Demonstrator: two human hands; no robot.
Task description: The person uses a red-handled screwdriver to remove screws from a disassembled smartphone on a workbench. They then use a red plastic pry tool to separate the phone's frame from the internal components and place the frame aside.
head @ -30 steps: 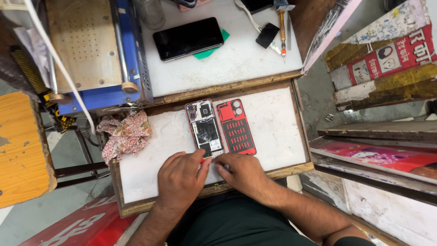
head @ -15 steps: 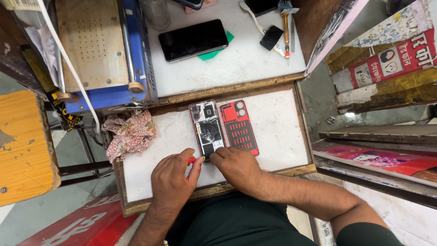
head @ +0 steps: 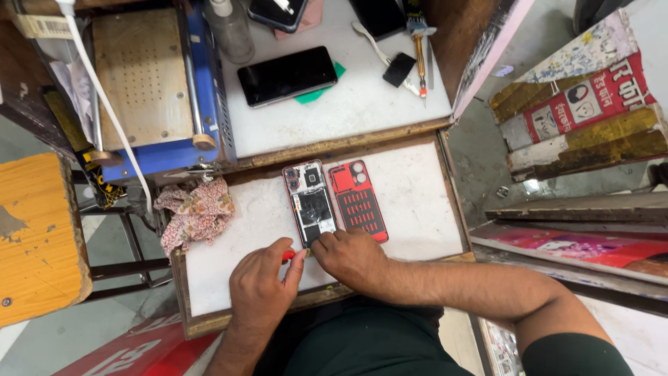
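Both hands same spot as a second ago: left hand (head: 261, 282) pinches red tool, right hand (head: 351, 257) fingers together on opened phone (head: 311, 204) at counter's (head: 417, 188) near edge.

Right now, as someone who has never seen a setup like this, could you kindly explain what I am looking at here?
There is no machine here: a person works with two bare hands, and the camera sits on their head, looking straight down. The left hand pinches a small red-handled tool, whose tip is hidden, at the bottom edge of an opened phone with its insides showing. The right hand rests on that same bottom edge. Beside the phone lies its red back cover. Both lie on a white work board with a wooden frame. A patterned cloth hangs at the board's left corner. On the white bench above lie an intact black phone, a screwdriver and a clear bottle, next to a blue machine with a perforated plate.
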